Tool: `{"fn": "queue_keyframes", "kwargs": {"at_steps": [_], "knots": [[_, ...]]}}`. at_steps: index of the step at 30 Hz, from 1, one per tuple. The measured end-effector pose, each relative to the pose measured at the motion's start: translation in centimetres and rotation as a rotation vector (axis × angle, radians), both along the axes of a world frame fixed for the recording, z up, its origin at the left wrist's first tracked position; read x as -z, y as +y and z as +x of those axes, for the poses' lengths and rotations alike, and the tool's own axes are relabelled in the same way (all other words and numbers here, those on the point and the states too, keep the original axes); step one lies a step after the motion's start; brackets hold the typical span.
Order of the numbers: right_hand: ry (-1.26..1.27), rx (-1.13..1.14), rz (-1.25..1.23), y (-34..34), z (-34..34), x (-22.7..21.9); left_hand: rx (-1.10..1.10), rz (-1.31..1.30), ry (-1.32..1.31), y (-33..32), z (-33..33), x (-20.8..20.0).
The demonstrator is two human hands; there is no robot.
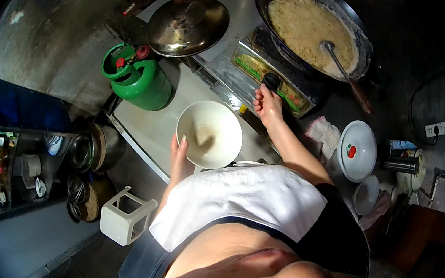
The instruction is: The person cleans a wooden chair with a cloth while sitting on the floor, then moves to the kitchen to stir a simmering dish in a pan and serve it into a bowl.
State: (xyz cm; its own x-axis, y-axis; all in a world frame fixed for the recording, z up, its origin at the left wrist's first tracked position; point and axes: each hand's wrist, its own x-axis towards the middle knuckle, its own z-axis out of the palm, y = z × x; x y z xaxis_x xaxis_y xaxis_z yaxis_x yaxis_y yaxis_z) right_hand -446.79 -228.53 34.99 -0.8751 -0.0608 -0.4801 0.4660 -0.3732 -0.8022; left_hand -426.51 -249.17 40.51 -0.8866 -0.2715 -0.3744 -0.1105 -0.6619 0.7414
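My left hand (178, 157) grips the rim of a white bowl (223, 133), thumb over the edge. The bowl is tilted so its inside faces up, with a shadow and a faint beige patch at the bottom. My right hand (268, 107) is closed, its curled fingertips at the lower edge of the black stove knob (271, 80). That knob sits on the front panel of a gas stove (288, 98). On the stove stands a large dark wok (368, 43) full of a thick beige mixture (306, 24). A ladle (347, 76) rests in it, handle over the rim.
Left of the stove lie a shiny pot lid (189, 24) and a green gas cylinder (143, 86). White basins (364, 153) and a cloth (323, 133) are on the right. A grey plastic stool (118, 232) and stacked pots (87, 147) stand at lower left.
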Motion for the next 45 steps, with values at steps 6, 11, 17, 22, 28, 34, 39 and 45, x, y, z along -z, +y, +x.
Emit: {"fn": "queue_keyframes", "kwargs": {"at_steps": [6, 11, 17, 22, 28, 34, 39, 45], "knots": [[0.628, -0.203, 1.120, 0.4, 1.1, -3.7, 0.015, -0.003, -0.003, 0.4, 0.5, 0.4], [0.525, -0.433, 1.379, 0.9, 0.7, -6.0, 0.015, -0.006, 0.021, 2.0, 1.3, 0.3], [0.514, -0.574, 1.465, 0.8, -1.1, -7.8, -0.047, -0.031, 0.012, 3.9, 2.7, -0.6], [0.435, -0.657, 1.421, 0.7, -2.9, -7.8, -0.075, -0.031, 0.033, 5.7, 3.6, -1.1], [0.411, -0.706, 1.447, 1.2, -4.7, -6.1, -0.126, -0.039, 0.048, 7.7, 4.4, -2.5], [0.253, -0.481, 0.973, 1.3, -5.2, -2.1, -0.156, -0.059, 0.038, 8.7, 4.9, -1.6], [0.273, -0.231, 0.587, 0.9, -3.4, -1.4, -0.152, 0.012, 0.022, 9.7, 4.4, -1.0], [0.526, -0.591, 1.205, 2.7, -3.5, -4.7, -0.060, 0.013, -0.016, 10.8, 3.7, -1.6]]}}
